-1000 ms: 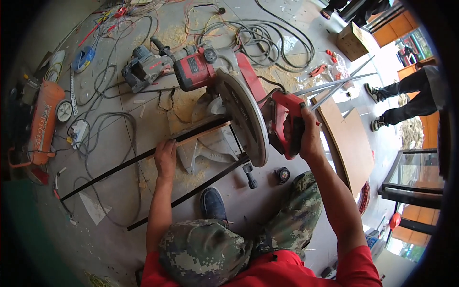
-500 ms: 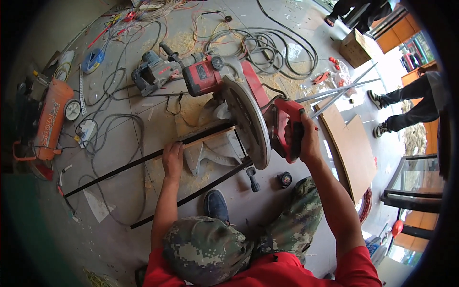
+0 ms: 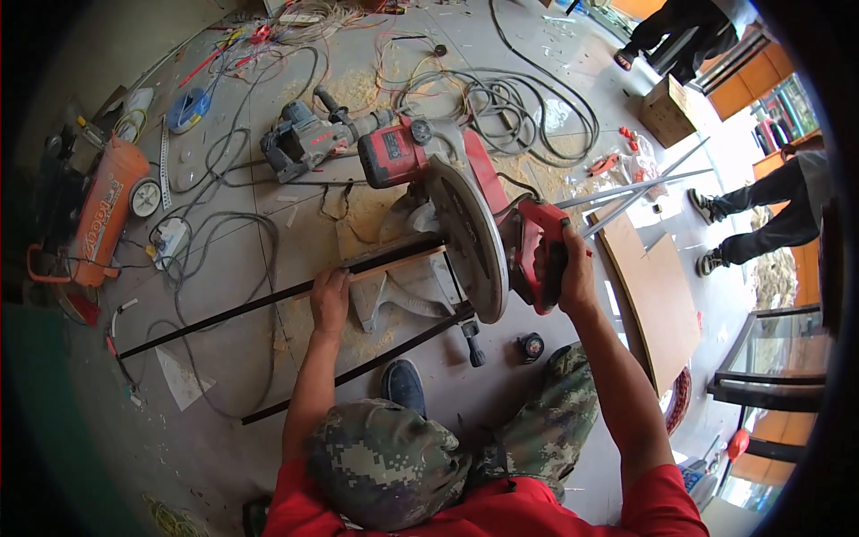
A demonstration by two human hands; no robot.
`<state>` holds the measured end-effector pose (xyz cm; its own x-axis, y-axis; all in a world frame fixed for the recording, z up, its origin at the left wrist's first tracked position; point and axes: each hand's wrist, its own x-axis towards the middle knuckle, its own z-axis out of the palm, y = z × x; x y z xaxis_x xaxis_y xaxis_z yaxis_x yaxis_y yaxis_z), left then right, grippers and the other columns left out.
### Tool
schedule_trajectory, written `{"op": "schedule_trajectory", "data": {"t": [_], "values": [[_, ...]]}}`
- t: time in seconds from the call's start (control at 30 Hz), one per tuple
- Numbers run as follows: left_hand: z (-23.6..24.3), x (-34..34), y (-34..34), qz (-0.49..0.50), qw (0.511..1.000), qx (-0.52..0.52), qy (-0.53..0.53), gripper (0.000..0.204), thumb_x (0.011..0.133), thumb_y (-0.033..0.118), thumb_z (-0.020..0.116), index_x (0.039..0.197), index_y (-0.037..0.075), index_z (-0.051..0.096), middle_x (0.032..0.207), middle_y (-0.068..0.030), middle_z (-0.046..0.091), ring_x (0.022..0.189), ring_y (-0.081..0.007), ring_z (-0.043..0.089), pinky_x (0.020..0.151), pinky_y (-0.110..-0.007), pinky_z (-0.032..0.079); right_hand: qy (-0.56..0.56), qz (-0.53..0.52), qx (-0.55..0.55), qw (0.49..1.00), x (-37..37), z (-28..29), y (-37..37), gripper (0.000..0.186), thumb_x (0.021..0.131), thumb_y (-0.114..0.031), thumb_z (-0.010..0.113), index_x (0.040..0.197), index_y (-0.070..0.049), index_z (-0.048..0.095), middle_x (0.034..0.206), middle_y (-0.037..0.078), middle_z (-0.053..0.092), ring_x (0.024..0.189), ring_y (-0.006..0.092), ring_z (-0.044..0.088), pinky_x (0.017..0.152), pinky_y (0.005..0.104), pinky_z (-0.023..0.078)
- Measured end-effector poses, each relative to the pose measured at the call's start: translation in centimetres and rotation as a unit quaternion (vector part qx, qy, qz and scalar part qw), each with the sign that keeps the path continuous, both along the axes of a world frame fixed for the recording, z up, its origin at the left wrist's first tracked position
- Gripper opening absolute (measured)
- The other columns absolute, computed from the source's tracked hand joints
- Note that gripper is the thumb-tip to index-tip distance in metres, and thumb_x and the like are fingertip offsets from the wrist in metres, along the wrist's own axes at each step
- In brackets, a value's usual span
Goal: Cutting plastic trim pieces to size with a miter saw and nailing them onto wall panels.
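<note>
A red and silver mitre saw [image 3: 465, 240] stands on the floor amid sawdust, its round blade guard lowered over the work. My right hand [image 3: 577, 273] is wrapped round the saw's red handle. My left hand [image 3: 330, 300] has its bent fingers on a long black strip [image 3: 215, 319], which lies across the saw base [image 3: 394, 302] along with a short piece of pale wood [image 3: 398, 262]. A second black strip [image 3: 358, 370] runs nearer me, from the front of the saw toward the lower left. What lies under the blade is hidden.
A grey power tool [image 3: 300, 143] lies behind the saw, an orange compressor [image 3: 98, 228] at left, coiled cables [image 3: 501, 98] behind. Right are leaning boards [image 3: 649, 304], metal rods [image 3: 653, 186], a carton [image 3: 667, 109] and two people's legs [image 3: 752, 246]. A small round black object [image 3: 530, 347] lies beside my foot.
The whole view has shifted slightly, with the saw and surroundings appearing a little lower and to the right. My hands keep their holds on the strip and the handle.
</note>
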<state>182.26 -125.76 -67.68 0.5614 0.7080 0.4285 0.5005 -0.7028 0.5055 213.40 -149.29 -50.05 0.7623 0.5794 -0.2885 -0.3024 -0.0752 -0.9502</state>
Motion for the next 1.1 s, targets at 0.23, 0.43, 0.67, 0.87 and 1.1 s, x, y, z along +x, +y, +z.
{"op": "schedule_trajectory", "data": {"t": [0.23, 0.43, 0.67, 0.87, 1.1], "values": [[-0.1, -0.2, 0.1, 0.001, 1.0, -0.03, -0.005, 0.012, 0.078, 0.0, 0.068, 0.09, 0.001, 0.066, 0.089, -0.0151, 0.063, 0.088, -0.0357, 0.06, 0.074, -0.042, 0.05, -0.013, 0.025, -0.016, 0.999, 0.1, -0.5, -0.3, 0.049, 0.091, -0.053, 0.05, 0.095, -0.005, 0.059, 0.069, 0.004, 0.057, 0.055, 0.0144, 0.052, 0.05, 0.027, 0.041], [0.0, -0.1, 0.0, 0.007, 1.0, -0.015, -0.016, 0.012, 0.078, 0.002, 0.069, 0.09, 0.002, 0.066, 0.088, -0.0152, 0.063, 0.085, -0.0361, 0.06, 0.074, -0.043, 0.05, 0.023, 0.025, 0.002, 0.999, 0.2, -1.2, -0.4, 0.049, 0.091, -0.054, 0.05, 0.094, -0.006, 0.059, 0.068, 0.003, 0.056, 0.054, 0.0134, 0.051, 0.05, 0.0257, 0.04], [0.1, 0.0, 0.0, 0.006, 1.0, -0.013, -0.015, 0.011, 0.079, 0.003, 0.07, 0.09, 0.002, 0.067, 0.088, -0.015, 0.064, 0.085, -0.0356, 0.061, 0.073, -0.042, 0.051, 0.013, 0.018, 0.017, 1.0, 0.0, -0.9, -0.5, 0.046, 0.093, -0.051, 0.05, 0.088, -0.005, 0.058, 0.065, 0.004, 0.055, 0.053, 0.0138, 0.051, 0.049, 0.027, 0.041], [0.4, -0.1, -0.1, 0.01, 1.0, -0.017, -0.015, 0.01, 0.08, 0.002, 0.069, 0.089, 0.001, 0.067, 0.09, -0.0157, 0.065, 0.086, -0.0364, 0.062, 0.073, -0.042, 0.052, 0.003, 0.023, 0.031, 0.999, -0.4, -0.6, -0.3, 0.045, 0.094, -0.047, 0.05, 0.084, -0.004, 0.056, 0.064, 0.006, 0.055, 0.052, 0.015, 0.052, 0.049, 0.0282, 0.042], [0.0, 0.0, 0.1, 0.006, 1.0, -0.018, -0.019, 0.01, 0.079, 0.001, 0.069, 0.088, 0.0, 0.066, 0.089, -0.0165, 0.064, 0.086, -0.0365, 0.062, 0.073, -0.042, 0.051, 0.01, 0.024, 0.044, 0.999, -0.2, -1.3, -0.8, 0.045, 0.093, -0.048, 0.051, 0.085, -0.005, 0.057, 0.064, 0.005, 0.055, 0.051, 0.0146, 0.052, 0.048, 0.0275, 0.041]]}}
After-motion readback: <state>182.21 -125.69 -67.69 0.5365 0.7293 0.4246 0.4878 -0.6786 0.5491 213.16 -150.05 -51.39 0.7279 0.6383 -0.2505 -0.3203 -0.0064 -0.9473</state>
